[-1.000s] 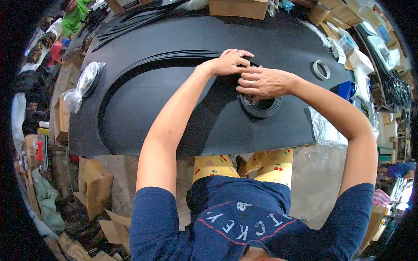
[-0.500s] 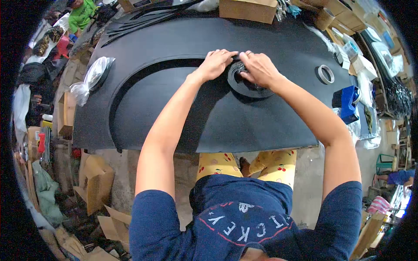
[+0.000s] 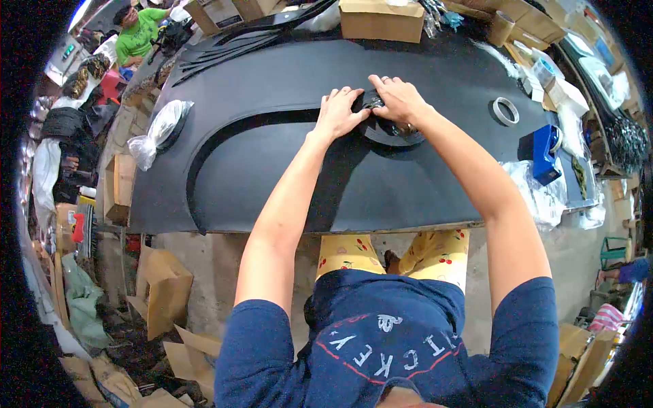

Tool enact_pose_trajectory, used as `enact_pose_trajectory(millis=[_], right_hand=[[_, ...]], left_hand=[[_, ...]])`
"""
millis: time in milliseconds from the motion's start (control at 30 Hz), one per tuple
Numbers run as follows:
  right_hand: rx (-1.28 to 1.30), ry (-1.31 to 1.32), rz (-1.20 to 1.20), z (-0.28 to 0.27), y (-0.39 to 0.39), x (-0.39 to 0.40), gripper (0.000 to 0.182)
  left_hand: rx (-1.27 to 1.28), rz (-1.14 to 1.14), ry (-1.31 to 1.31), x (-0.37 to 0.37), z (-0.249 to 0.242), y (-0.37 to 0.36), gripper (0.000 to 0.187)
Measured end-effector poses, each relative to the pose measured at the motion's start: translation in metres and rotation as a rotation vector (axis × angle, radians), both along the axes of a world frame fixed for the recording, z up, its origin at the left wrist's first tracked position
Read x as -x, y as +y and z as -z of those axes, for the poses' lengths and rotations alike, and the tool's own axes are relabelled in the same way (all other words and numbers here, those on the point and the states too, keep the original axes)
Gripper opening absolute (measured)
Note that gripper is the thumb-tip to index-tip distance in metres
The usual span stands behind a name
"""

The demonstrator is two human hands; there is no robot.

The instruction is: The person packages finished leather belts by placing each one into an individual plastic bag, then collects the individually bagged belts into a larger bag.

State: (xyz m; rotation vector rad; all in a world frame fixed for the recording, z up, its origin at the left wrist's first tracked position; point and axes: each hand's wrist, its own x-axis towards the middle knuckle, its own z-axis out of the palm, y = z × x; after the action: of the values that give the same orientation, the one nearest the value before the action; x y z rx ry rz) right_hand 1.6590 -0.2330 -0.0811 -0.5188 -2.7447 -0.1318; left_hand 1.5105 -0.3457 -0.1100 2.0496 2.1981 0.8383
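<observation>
A long black strip (image 3: 224, 130) stands on its edge and curves across the dark tabletop to the front edge at the left. Its other end is wound into a coil (image 3: 394, 139) in front of me. My left hand (image 3: 338, 113) is closed on the strip where it meets the coil, thumb towards the roll. Over the top of the coil lies my right hand (image 3: 400, 103), thumb and fingers bent around its upper left side. The right hand and forearm hide much of the roll.
On the table (image 3: 272, 183), a plastic-wrapped bundle (image 3: 163, 132) lies left. A tape roll (image 3: 505, 111) and blue tape dispenser (image 3: 545, 155) are at right. Flat black strips (image 3: 252, 44) and a cardboard box (image 3: 381, 20) sit at the back. A person in green (image 3: 138, 37) is far left.
My right hand has turned on the coil, and its fingers have shifted up and left. My left hand has moved slightly down, its thumb now nearer the roll. The view has shifted a little.
</observation>
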Motion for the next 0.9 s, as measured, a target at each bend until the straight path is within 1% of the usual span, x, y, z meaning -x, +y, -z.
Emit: enact_pose_trajectory(millis=[67, 100, 167, 200, 233, 300, 333, 367, 400, 433, 500, 533, 567, 600, 667, 700, 767, 900], right_hand=[[0.086, -0.160, 0.081, -0.010, 0.001, 0.004, 0.061], [0.082, -0.156, 0.085, -0.015, 0.000, 0.001, 0.061], [0.181, -0.232, 0.262, -0.023, 0.001, -0.003, 0.062], [0.189, -0.208, 0.321, -0.024, 0.003, -0.008, 0.059], [0.193, -0.211, 0.326, -0.026, 0.004, -0.012, 0.059], [0.297, -0.177, 0.548, -0.026, 0.009, -0.022, 0.059], [0.348, -0.185, 0.617, -0.026, 0.014, -0.026, 0.061], [0.349, -0.186, 0.628, -0.026, 0.017, -0.030, 0.061], [0.443, -0.185, 0.727, -0.027, 0.019, -0.034, 0.061], [0.538, -0.184, 0.824, -0.027, 0.021, -0.036, 0.061], [0.567, -0.214, 0.837, -0.031, 0.019, -0.039, 0.061], [0.522, -0.230, 0.788, -0.035, 0.014, -0.040, 0.060], [0.478, -0.244, 0.739, -0.038, 0.011, -0.040, 0.060], [0.480, -0.243, 0.738, -0.036, 0.012, -0.039, 0.060], [0.004, -0.160, 0.403, -0.028, 0.019, -0.035, 0.057], [-0.117, -0.030, 0.099, -0.015, 0.036, -0.034, 0.051], [-0.102, -0.110, -0.304, -0.010, 0.054, -0.025, 0.045], [-0.031, -0.192, -0.340, -0.010, 0.066, -0.013, 0.045]], left_hand=[[-0.004, -0.027, 0.059, -0.004, -0.001, 0.005, 0.054], [-0.005, -0.059, 0.103, -0.007, -0.002, 0.007, 0.053], [0.004, -0.067, 0.079, -0.009, -0.006, 0.017, 0.053], [0.075, -0.117, 0.085, -0.015, -0.012, 0.021, 0.056], [0.151, -0.164, 0.090, -0.021, -0.018, 0.025, 0.059], [0.185, -0.178, 0.086, -0.032, -0.024, 0.034, 0.061], [0.224, -0.206, 0.074, -0.036, -0.025, 0.040, 0.059], [0.259, -0.236, 0.063, -0.040, -0.027, 0.045, 0.058], [0.204, -0.257, 0.089, -0.045, -0.027, 0.048, 0.052], [0.207, -0.251, 0.088, -0.048, -0.027, 0.050, 0.052], [0.263, -0.257, 0.058, -0.052, -0.027, 0.054, 0.042], [0.263, -0.256, 0.057, -0.049, -0.022, 0.056, 0.042], [0.183, -0.213, 0.077, -0.044, -0.015, 0.058, 0.040], [0.104, -0.170, 0.098, -0.041, -0.015, 0.058, 0.038], [0.113, -0.130, 0.098, -0.037, -0.013, 0.060, 0.038], [0.119, -0.088, 0.094, -0.037, -0.015, 0.059, 0.037], [0.101, -0.081, 0.075, -0.039, -0.016, 0.057, 0.038], [0.085, -0.048, 0.049, -0.037, -0.015, 0.055, 0.037]])
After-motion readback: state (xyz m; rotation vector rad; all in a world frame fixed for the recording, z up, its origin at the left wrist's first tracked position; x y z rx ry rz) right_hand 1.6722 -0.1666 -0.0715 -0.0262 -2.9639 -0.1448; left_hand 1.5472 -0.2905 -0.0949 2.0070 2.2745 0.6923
